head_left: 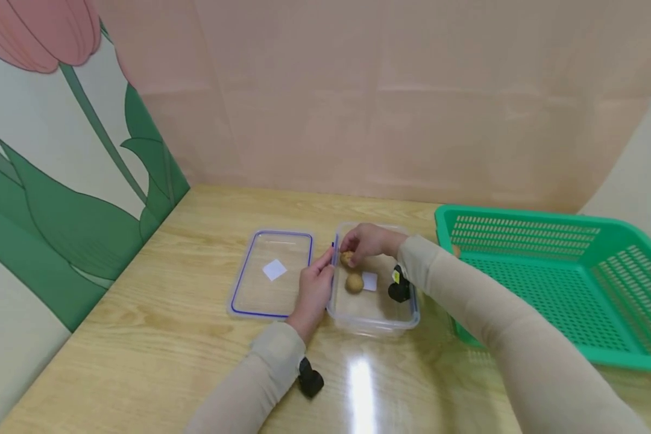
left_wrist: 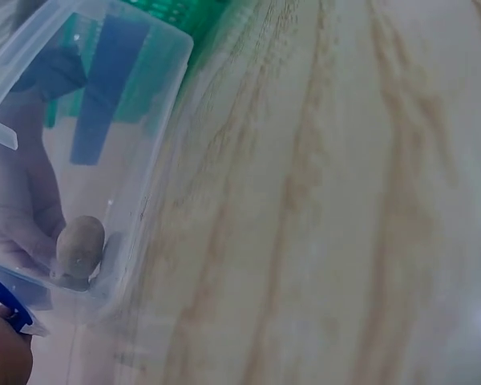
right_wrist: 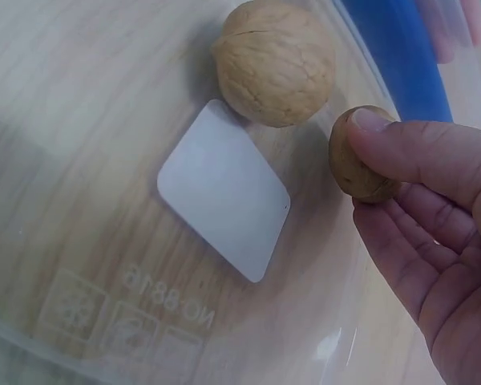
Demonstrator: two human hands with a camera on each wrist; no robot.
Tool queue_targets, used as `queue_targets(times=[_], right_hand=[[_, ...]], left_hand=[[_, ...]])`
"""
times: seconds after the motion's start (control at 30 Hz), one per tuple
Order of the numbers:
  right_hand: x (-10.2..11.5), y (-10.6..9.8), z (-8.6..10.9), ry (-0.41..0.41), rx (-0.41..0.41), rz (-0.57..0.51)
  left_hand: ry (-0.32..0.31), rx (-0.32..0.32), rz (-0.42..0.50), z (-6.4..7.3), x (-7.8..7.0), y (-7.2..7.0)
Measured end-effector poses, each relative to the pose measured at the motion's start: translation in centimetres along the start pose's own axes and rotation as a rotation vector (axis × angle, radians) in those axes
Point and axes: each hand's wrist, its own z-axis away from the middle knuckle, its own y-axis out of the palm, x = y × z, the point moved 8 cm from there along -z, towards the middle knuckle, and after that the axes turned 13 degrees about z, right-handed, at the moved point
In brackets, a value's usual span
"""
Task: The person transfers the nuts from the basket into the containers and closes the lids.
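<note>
In the head view, a clear plastic container (head_left: 374, 310) stands on the wooden table. My right hand (head_left: 371, 241) reaches inside it and pinches a walnut (right_wrist: 359, 164) between thumb and fingers, near the container's left wall. A second walnut (right_wrist: 276, 64) lies on the container floor beside a white diamond-shaped label (right_wrist: 224, 191). My left hand (head_left: 316, 286) holds the container's left side at the rim, close to a blue-edged clip (left_wrist: 6, 301); its fingertips are partly hidden. Through the clear wall, the left wrist view shows the right fingers touching a walnut (left_wrist: 80, 247).
A clear lid (head_left: 255, 289) with a blue seal and a white label lies left of the container. On the right stands a large green basket (head_left: 521, 217), with a small brownish thing (head_left: 456, 251) partly visible at its left wall. A pinkish wall covering (head_left: 358, 120) rises behind the table.
</note>
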Motion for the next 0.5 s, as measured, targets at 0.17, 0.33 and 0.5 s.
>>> queue_targets(times=[0.17,0.33,0.5], right_hand=[[0.2,-0.2,0.0,0.004,0.000,0.016],[0.2,-0.7,0.2,0.031,-0.007,0.037],[0.6,-2.4,0.9,0.042,-0.050,0.000]], left_hand=[[0.004,-0.006,-0.025,0.0,-0.2,0.1],[0.027,-0.003,-0.034,0.1,-0.4,0.2],[0.044,-0.003,-0.043,0.2,-0.5,0.2]])
